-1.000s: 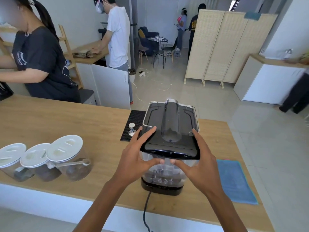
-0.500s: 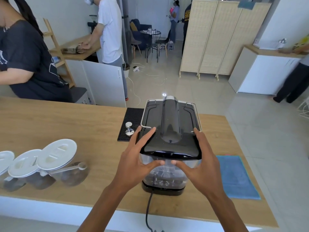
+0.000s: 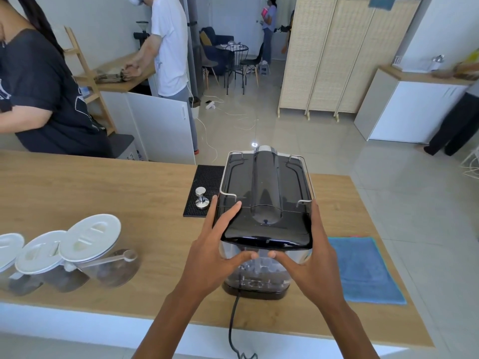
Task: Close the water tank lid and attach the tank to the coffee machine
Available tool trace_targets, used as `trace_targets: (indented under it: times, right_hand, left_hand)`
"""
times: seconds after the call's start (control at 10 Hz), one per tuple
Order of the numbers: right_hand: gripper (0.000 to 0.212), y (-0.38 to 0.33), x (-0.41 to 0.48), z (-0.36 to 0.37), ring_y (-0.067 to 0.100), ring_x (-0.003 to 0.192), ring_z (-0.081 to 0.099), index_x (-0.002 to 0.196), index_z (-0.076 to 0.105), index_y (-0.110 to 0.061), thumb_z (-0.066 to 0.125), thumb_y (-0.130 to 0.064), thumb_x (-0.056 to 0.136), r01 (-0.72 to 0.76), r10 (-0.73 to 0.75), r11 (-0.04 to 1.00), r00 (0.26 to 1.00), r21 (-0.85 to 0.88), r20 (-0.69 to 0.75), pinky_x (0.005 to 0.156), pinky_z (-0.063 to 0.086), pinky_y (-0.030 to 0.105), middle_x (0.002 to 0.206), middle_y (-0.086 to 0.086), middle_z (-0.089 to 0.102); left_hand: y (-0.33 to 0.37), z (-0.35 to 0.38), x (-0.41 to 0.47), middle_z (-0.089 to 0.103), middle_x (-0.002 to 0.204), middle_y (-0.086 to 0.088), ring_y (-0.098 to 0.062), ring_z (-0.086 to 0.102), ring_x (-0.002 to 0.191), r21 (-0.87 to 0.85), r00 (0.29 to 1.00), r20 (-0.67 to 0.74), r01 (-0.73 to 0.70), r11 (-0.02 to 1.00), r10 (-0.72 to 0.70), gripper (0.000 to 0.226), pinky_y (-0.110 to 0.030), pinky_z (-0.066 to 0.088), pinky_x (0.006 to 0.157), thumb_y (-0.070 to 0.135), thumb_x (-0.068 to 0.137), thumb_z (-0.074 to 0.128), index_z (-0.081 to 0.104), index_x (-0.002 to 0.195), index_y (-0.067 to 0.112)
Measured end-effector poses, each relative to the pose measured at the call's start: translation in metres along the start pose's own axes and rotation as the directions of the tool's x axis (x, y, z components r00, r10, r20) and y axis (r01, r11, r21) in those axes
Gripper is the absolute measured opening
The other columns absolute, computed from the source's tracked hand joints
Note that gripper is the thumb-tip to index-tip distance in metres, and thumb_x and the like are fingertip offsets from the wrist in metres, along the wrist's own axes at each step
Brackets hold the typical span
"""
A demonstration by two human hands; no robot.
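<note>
As seen from above: left hand (image 3: 215,251) and right hand (image 3: 315,260) clasped around clear water tank (image 3: 259,274), lid (image 3: 267,233) shut, at near side of coffee machine (image 3: 265,182) on wooden counter (image 3: 103,193).

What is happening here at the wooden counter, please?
A person is holding the clear plastic water tank with a black lid against the back of the black coffee machine. The left hand and the right hand grip its two sides, thumbs on the clear front wall. The lid lies closed. Whether the tank is fully seated cannot be told. A blue cloth lies beside it.
</note>
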State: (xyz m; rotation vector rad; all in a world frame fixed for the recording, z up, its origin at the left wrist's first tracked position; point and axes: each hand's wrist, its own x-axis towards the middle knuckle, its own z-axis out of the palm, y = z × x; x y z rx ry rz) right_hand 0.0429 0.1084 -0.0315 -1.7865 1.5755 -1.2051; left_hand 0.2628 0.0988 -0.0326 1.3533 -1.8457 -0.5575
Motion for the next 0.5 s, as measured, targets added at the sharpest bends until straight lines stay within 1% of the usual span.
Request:
trace_targets:
  times: [0.1,0.2,0.3,0.4,0.5]
  right_hand:
    - [0.124,0.001,-0.001,-0.001,0.008,0.154,0.019,0.157,-0.004,-0.049,0.074,-0.073,0.065,-0.002,0.002,1.000,1.000,-0.010,0.009,0.121,0.032,0.043,0.168,-0.018,0.013]
    - [0.123,-0.001,-0.002,-0.001,0.006,0.154,0.019,0.156,-0.004,-0.051,0.077,-0.068,0.065,-0.015,0.015,1.000,1.000,-0.006,0.012,0.121,0.030,0.039,0.167,-0.021,0.013]
    - [0.121,-0.002,-0.004,-0.003,0.002,0.153,0.018,0.155,-0.003,-0.051,0.078,-0.064,0.066,-0.010,0.010,1.000,1.000,-0.004,0.023,0.119,0.027,0.031,0.167,-0.024,0.012]
    - [0.121,0.002,-0.006,-0.002,0.007,0.152,0.024,0.157,-0.004,-0.050,0.074,-0.067,0.066,-0.046,0.045,0.999,0.999,0.011,0.008,0.118,0.030,0.033,0.167,-0.021,0.017]
    - [0.114,0.017,-0.019,0.004,0.014,0.152,0.028,0.155,-0.007,-0.052,0.070,-0.066,0.072,-0.123,0.123,0.992,0.992,0.003,-0.014,0.120,0.033,0.043,0.167,-0.016,0.021]
  left_hand:
    - [-0.002,0.002,-0.003,-0.007,0.169,0.024,0.021,0.008,0.142,0.008,1.000,-0.012,0.008,1.000,-0.008,0.097,0.003,0.020,0.095,0.071,0.069,0.071,0.021,0.150,0.059]
    - [-0.002,0.001,-0.004,-0.005,0.170,0.024,0.007,0.017,0.146,0.014,1.000,-0.017,0.018,1.000,-0.017,0.098,-0.005,0.025,0.099,0.069,0.069,0.071,0.023,0.153,0.055]
    - [-0.006,0.000,-0.008,0.001,0.170,0.024,0.002,0.022,0.149,-0.002,0.999,-0.027,0.032,0.999,-0.032,0.099,-0.019,0.033,0.106,0.067,0.071,0.072,0.022,0.155,0.053]
    - [-0.012,0.006,-0.017,0.017,0.168,0.023,0.001,0.031,0.148,-0.072,0.994,-0.058,0.090,0.993,-0.094,0.102,-0.020,0.037,0.110,0.064,0.077,0.070,0.007,0.157,0.054]
    - [-0.032,0.015,-0.035,0.030,0.165,0.018,-0.003,0.041,0.142,-0.065,0.988,-0.025,0.153,0.986,-0.155,0.102,-0.023,0.044,0.107,0.055,0.088,0.068,-0.004,0.159,0.047]
